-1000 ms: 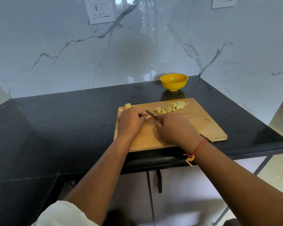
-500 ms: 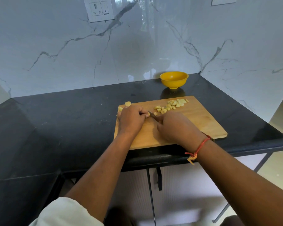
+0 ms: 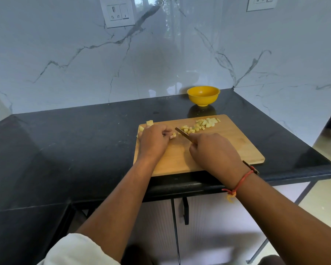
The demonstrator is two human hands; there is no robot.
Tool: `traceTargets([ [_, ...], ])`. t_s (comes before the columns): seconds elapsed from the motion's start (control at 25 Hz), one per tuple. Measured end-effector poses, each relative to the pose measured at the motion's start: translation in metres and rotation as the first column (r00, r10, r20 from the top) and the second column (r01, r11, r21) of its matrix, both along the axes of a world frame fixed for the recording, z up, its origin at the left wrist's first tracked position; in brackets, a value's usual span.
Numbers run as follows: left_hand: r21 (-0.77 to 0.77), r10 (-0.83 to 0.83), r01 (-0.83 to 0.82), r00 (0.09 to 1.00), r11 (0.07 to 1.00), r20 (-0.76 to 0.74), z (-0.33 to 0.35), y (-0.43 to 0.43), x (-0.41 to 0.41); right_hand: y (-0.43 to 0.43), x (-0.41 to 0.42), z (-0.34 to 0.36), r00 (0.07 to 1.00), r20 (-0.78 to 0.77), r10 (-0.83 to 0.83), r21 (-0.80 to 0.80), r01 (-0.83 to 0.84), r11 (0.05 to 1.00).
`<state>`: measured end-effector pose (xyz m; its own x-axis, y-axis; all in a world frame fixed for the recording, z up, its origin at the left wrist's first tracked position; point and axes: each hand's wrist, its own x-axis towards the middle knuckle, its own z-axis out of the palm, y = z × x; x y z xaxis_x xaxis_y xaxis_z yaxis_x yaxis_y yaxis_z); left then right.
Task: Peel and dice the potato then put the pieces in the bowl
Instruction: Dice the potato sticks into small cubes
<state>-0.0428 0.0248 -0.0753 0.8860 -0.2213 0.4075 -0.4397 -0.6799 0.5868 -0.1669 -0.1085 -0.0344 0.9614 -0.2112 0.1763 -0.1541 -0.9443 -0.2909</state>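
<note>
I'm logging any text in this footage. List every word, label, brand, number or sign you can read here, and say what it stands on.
None can be read.
The wall socket plate and the second plate at the top edge show only holes and switches, with no legible lettering.
The yellow bowl, the cutting board and the knife blade carry no visible marking.

On the worktop [image 3: 65, 140]: one yellow bowl [image 3: 203, 96] at its back edge and one cutting board [image 3: 237, 148] at its front edge. One knife [image 3: 182, 131]. Two hands, a left hand [image 3: 154, 139] and a right hand [image 3: 214, 152]. Potato pieces [image 3: 201, 125]: well over a dozen, too crowded to count exactly. Two wall sockets [image 3: 117, 12].
</note>
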Motion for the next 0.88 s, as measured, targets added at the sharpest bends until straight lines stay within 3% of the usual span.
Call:
traceTargets([
  [0.16,-0.047,0.004,-0.005,1.000,0.999,-0.018,0.002,0.000,-0.002,0.010,0.006,0.000,0.999,0.033,0.041,-0.004,-0.041,0.999],
  [0.64,-0.068,-0.037,0.034,0.999,0.997,-0.033,0.002,0.002,-0.002,0.020,0.040,-0.005,0.993,-0.120,-0.013,-0.033,0.009,0.999],
  [0.88,-0.059,-0.017,0.015,1.000,0.998,-0.024,0.002,0.001,-0.002,0.009,0.017,-0.009,0.989,-0.149,0.022,-0.044,-0.029,0.999],
])
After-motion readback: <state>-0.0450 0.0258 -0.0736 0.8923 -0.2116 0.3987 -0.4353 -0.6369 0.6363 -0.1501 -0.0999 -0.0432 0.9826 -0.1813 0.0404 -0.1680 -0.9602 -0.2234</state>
